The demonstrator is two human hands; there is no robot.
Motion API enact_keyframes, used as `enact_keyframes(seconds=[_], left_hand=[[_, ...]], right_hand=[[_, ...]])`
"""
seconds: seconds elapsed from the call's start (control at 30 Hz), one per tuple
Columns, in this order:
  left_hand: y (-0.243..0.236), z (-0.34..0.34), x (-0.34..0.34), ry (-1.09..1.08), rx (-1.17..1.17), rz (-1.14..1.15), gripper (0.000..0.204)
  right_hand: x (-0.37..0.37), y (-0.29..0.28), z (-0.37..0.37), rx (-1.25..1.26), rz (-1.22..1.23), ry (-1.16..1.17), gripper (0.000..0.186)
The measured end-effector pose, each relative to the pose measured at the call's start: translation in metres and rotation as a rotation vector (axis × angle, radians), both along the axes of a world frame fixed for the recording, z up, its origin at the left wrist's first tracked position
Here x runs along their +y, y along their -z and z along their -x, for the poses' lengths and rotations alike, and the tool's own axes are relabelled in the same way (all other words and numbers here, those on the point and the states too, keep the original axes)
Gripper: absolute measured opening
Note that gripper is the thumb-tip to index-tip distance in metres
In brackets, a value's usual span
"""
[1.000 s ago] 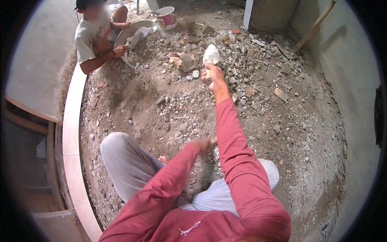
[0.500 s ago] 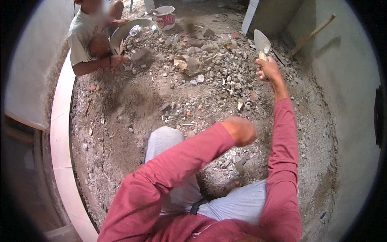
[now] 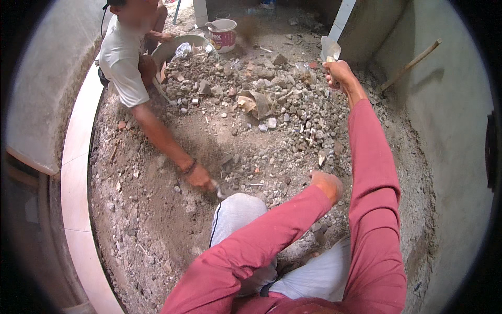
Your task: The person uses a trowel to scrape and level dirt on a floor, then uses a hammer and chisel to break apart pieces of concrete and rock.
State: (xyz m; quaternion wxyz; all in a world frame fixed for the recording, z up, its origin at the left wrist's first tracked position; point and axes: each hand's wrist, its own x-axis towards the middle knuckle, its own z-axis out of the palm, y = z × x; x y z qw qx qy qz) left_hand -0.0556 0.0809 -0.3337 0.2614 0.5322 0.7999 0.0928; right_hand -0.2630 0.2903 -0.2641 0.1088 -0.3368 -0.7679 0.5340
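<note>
A pointed trowel (image 3: 329, 48) with a pale handle is in my right hand (image 3: 341, 76), whose fingers wrap the handle. That arm stretches far forward, and the blade is over the far edge of the rubble near a pillar. My left hand (image 3: 327, 186) is low over the gravel (image 3: 308, 125), in front of my knees. It is bent at the wrist with its back toward me, so its fingers are hidden. A dark-tipped pale shard (image 3: 321, 158) lies just beyond it.
At the left, a co-worker's hand (image 3: 200, 177) grips a light-handled tool close to my knee. Beyond are a crumpled brown paper piece (image 3: 256, 103), a round basin (image 3: 170, 47) and a white-and-magenta bucket (image 3: 223, 37). A wooden stick (image 3: 413, 63) leans on the right wall.
The co-worker's arm has reached toward my knee with the tool. In the picture, my left hand is lower and slightly right; my right hand with the trowel has shifted slightly left and up.
</note>
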Motion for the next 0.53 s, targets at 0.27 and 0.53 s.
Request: enact_keyframes(seconds=[0.27,0.53], left_hand=[[0.005,0.004,0.011,0.020,-0.059,0.043,0.024],[-0.006,0.000,0.007,0.062,0.038,-0.024,0.022]], right_hand=[[0.018,-0.004,-0.008,-0.050,-0.052,-0.043,0.022],[0.064,0.043,-0.089,-0.265,-0.881,-0.251,0.062]])
